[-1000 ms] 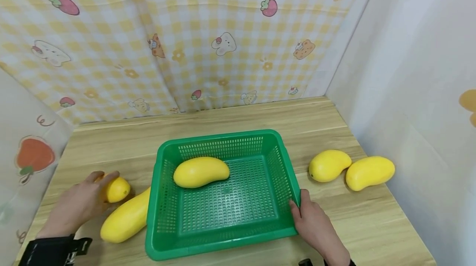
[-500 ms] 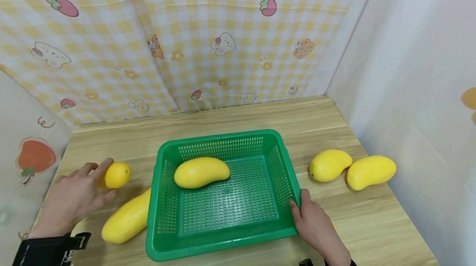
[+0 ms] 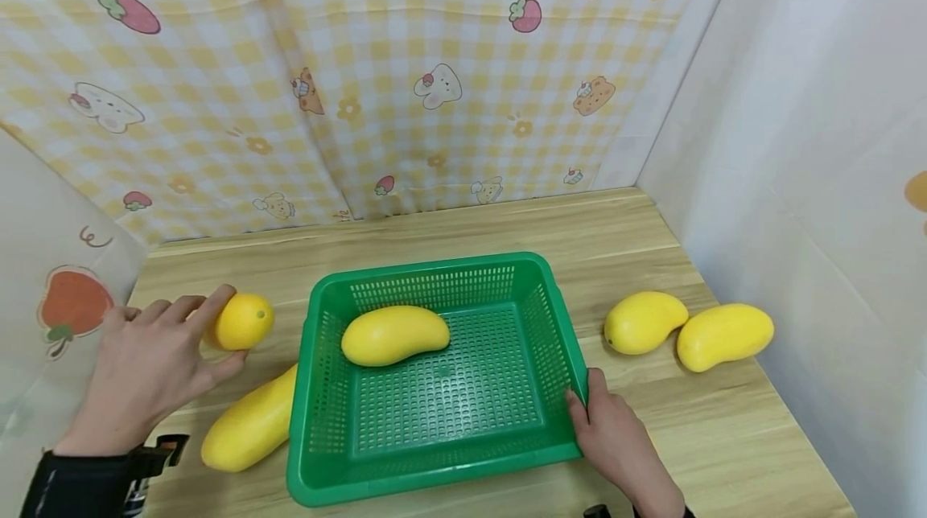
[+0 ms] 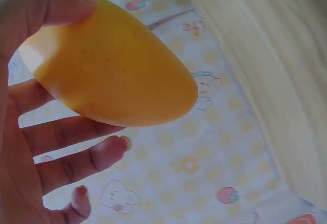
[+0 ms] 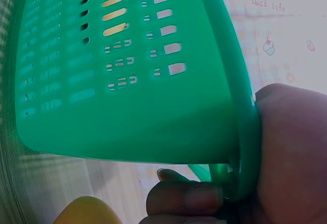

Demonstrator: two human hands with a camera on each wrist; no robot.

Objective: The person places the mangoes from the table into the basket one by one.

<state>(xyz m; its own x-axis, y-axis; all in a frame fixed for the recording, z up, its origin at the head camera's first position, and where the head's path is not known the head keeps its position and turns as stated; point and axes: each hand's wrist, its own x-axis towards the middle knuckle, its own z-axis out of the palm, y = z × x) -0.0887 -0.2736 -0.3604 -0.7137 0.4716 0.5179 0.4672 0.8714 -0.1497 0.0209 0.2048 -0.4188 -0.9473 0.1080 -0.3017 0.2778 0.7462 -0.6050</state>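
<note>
In the head view, my left hand (image 3: pixel 152 365) pinches a yellow mango (image 3: pixel 245 322) between thumb and fingers, held over the left side of the table. The left wrist view shows this mango (image 4: pixel 122 70) close up, smooth and orange-yellow, with the lower fingers spread apart beneath it. My right hand (image 3: pixel 623 437) grips the right rim of a green perforated plastic basket (image 3: pixel 427 487). Thumb and fingers wrap over that basket rim (image 5: pixel 245 111) in the right wrist view. One mango (image 3: pixel 394 335) lies inside the basket, toward its back left.
A long yellow fruit (image 3: pixel 249 425) lies left of the basket, its far end hidden behind the wall. Two more mangoes, a shorter one (image 3: pixel 644 322) and a longer one (image 3: pixel 724 337), rest at the right. A patterned cloth (image 3: pixel 434 140) hangs behind the wooden table (image 3: pixel 579 228).
My left hand has lifted the mango and moved it away and slightly right. The right hand and basket stay where they were.
</note>
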